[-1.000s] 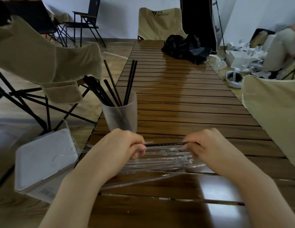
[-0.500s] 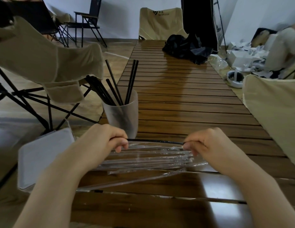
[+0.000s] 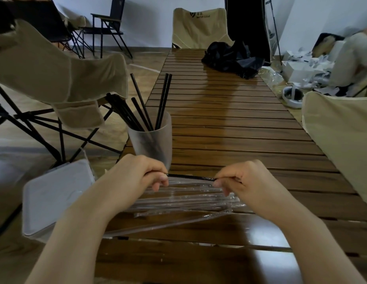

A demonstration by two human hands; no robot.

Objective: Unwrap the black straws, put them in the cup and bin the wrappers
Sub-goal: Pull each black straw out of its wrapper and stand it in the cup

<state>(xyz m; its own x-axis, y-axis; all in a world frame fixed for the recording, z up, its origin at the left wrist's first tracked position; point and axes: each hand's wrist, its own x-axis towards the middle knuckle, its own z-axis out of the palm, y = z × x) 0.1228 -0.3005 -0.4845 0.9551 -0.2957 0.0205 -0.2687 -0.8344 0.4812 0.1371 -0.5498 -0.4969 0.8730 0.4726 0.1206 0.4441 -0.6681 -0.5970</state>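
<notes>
Between my two hands a black straw [image 3: 189, 177] is stretched level just above the table. My left hand [image 3: 140, 174] pinches its left end, and my right hand [image 3: 243, 181] pinches the right end, where some clear wrapper seems to remain. Below them lies a pile of clear-wrapped straws [image 3: 184, 198] on the wooden table. A frosted cup [image 3: 153, 140] stands just behind my left hand, holding several bare black straws [image 3: 141, 109]. The white bin [image 3: 55, 193] sits to the left of the table's edge.
The slatted wooden table [image 3: 229, 124] runs away from me, with a black bag [image 3: 231, 58] at its far end. Beige folding chairs stand at the left [image 3: 55, 74], far end [image 3: 199, 27] and right [image 3: 342, 136]. White boxes and clutter [image 3: 301, 70] lie on the floor at the right.
My left hand slid left along the straw, baring more of it, then both hands came closer together; they now hold it slightly higher above the pile.
</notes>
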